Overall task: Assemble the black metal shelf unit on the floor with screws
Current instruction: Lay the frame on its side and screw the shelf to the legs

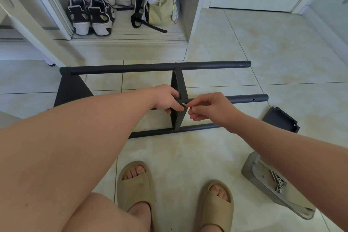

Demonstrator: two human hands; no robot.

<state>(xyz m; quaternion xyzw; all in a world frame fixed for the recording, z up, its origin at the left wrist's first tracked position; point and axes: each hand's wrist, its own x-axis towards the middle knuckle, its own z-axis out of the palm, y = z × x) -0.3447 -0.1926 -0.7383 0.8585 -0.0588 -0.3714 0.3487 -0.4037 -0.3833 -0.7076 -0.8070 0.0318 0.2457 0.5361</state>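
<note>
The black shelf frame (150, 67) lies flat on the tiled floor; the left hand (165, 98) curls round its middle tube beside the centre panel; just right of that grip a small silver screw (184, 104) sits at the tube, pinched by the right hand (211, 109); further right lies a loose black panel (280, 120); nearer the person, a grey tray (252, 173) holds spare screws (279, 182).

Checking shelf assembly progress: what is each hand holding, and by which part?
Right hand pinches a screw by one end; left hand grips the middle tube beside the shelf panel.
</note>
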